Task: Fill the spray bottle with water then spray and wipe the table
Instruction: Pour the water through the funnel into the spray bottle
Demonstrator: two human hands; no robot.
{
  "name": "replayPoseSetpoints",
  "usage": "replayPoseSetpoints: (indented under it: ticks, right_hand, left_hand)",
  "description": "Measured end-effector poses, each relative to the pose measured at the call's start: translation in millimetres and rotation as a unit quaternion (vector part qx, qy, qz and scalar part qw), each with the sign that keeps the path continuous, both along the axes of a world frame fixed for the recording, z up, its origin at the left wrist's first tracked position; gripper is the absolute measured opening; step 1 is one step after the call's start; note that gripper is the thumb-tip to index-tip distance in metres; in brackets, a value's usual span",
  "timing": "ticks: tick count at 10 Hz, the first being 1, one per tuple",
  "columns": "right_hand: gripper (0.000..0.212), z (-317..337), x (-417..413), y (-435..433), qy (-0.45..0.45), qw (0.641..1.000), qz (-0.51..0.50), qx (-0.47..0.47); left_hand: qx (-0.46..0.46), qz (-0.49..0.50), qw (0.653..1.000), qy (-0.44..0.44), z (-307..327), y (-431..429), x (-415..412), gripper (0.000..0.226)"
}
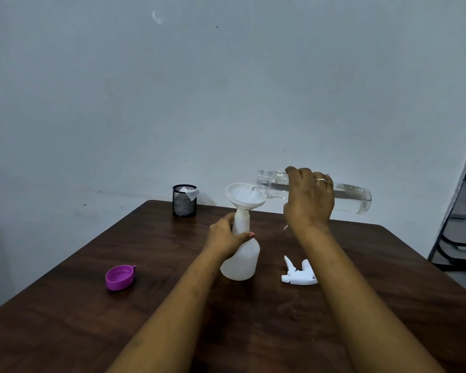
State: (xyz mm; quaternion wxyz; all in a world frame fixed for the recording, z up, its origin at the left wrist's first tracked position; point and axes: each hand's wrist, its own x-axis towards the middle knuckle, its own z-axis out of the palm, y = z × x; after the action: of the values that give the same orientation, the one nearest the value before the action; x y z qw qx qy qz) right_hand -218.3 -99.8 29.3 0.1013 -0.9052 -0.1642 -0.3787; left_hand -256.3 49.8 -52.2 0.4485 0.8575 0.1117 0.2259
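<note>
Upright, translucent white spray bottle (241, 261), headless, white funnel (244, 197) in neck

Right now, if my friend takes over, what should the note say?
Left hand: holding the white plastic spray bottle by its neck, upright on the dark wooden table.
Right hand: tipping the clear plastic water bottle into the white funnel sitting in the spray bottle's mouth.
The white trigger sprayer head lies to the right of the spray bottle, the purple plastic cap to its left.
Done: both bottles opened, pouring started.
Left: finish filling, remove funnel, screw sprayer on, spray, wipe.
</note>
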Motion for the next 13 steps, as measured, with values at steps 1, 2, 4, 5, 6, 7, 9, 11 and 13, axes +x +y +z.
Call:
replayPoseSetpoints:
  ticks: [1,2,4,5,6,7,9,11,13]
  right_hand:
    - [0.067,1.5,-0.1,-0.1,-0.001,1.0,0.002,0.003]
    - [0.067,2.0,-1.2,-0.5,0.003,1.0,0.001,-0.002]
    - [0.069,2.1,-3.9,-2.1,0.01,1.0,-0.003,-0.005]
    - [0.069,2.2,-4.5,-2.5,0.007,1.0,-0.002,-0.009]
    - [0.069,3.4,-4.6,-1.7,0.005,1.0,-0.005,-0.016]
    - [0.068,3.2,-4.0,-0.8,0.001,1.0,-0.004,-0.014]
    - [0.068,3.3,-4.1,0.2,0.004,1.0,-0.001,-0.011]
    - [0.068,3.4,-2.7,0.3,0.001,1.0,-0.005,-0.013]
    - [0.068,3.3,-3.1,-1.4,-0.002,1.0,0.001,-0.008]
  left_hand:
    - [0.003,0.001,1.0,-0.001,0.4,0.1,-0.5,0.056]
    - [-0.001,0.0,1.0,0.0,-0.1,-0.2,-0.9,0.056]
    - [0.0,0.002,1.0,0.002,-0.1,-0.8,-2.0,0.057]
    - [0.001,0.001,1.0,0.002,0.2,-1.1,-2.3,0.058]
    - [0.0,0.001,1.0,0.002,0.3,-1.3,-2.5,0.058]
    - [-0.001,0.001,1.0,0.003,-0.1,-1.0,-2.5,0.057]
    - [-0.005,0.001,1.0,0.005,-1.1,-1.0,-2.2,0.059]
    - [-0.003,0.003,1.0,0.004,-0.9,-1.2,-2.4,0.057]
    - [-0.006,0.003,1.0,0.003,-1.5,-0.9,-2.0,0.058]
